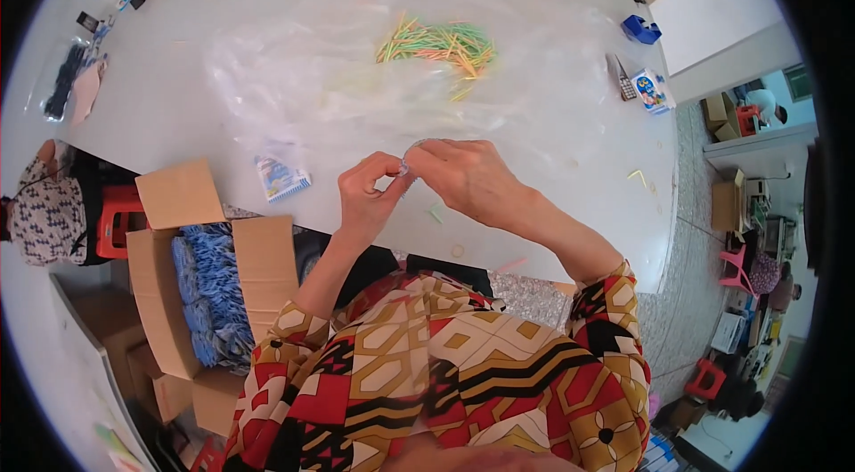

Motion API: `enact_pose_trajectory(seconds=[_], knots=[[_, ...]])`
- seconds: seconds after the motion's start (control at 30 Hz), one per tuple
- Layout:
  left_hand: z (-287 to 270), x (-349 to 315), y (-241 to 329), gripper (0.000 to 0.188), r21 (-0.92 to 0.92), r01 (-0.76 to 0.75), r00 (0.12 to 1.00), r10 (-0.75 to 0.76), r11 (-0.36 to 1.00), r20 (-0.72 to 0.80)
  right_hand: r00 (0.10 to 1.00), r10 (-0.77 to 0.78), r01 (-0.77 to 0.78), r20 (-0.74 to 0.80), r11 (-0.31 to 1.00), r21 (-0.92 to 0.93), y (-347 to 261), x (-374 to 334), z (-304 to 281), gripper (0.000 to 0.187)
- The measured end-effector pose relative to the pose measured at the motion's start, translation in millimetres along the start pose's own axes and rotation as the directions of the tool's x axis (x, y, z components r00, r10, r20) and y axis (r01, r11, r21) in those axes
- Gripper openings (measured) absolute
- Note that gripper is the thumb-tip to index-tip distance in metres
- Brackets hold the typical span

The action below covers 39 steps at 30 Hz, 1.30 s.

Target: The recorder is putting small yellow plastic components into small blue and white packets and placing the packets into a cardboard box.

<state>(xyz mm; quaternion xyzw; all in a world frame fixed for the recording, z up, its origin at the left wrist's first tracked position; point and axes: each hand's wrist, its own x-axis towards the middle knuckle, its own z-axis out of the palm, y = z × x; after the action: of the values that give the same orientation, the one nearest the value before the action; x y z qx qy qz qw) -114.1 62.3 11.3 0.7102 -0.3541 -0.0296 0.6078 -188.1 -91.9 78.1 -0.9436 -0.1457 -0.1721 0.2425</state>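
Both hands meet over the near part of the white table [570, 196]. My left hand [367, 191] pinches a small bluish-white crinkled piece [405, 167] between thumb and forefinger. My right hand [459, 171] closes over the same piece from the other side, hiding most of it, so its kind does not show. A blue-and-white printed packet [283, 178] lies left of my left hand. Farther off, a loose pile of thin yellow, green and orange sticks [436, 49] rests on a clear plastic sheet [267, 89].
An open cardboard box [160, 303] full of blue-and-white packets [212, 289] stands at the lower left. Beyond it a person [53, 205] sits by a red stool [118, 221]. A blue tray [641, 29], a remote control [626, 85] and a small box [653, 91] lie along the right edge.
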Motion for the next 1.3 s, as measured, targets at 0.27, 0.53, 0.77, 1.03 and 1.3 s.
enact_pose_trajectory(seconds=[0.27, 0.53, 0.77, 1.03, 1.3], knots=[[-11.0, 0.7, -15.9, 0.008, -0.034, 0.156, 0.988, -0.156, 0.987, 0.008, 0.885, 0.466, -0.365, -0.016, 0.714, 0.598, 73.6, 40.3, -15.5, 0.011], [-17.7, -4.6, -20.2, 0.009, -0.165, 0.267, 0.96, -0.278, 0.95, -0.046, 0.971, 0.234, -0.239, -0.048, 0.95, -0.201, 206.8, 59.9, 40.8, 0.024], [-23.9, -0.2, -21.8, 0.008, -0.14, 0.226, 0.969, -0.237, 0.964, -0.064, 0.976, 0.217, -0.206, 0.035, 0.959, -0.197, 189.0, 66.9, 52.5, 0.029], [-17.3, 31.6, -27.3, 0.01, -0.207, 0.174, 0.984, -0.178, 0.963, -0.001, 0.996, 0.085, -0.087, -0.017, 0.971, -0.223, 125.0, -6.0, 102.2, 0.037], [-18.3, 20.7, -22.6, 0.007, -0.271, 0.309, 0.95, -0.312, 0.912, 0.032, 0.951, 0.262, -0.248, -0.162, 0.963, 0.101, 173.6, 14.9, 35.0, 0.03]])
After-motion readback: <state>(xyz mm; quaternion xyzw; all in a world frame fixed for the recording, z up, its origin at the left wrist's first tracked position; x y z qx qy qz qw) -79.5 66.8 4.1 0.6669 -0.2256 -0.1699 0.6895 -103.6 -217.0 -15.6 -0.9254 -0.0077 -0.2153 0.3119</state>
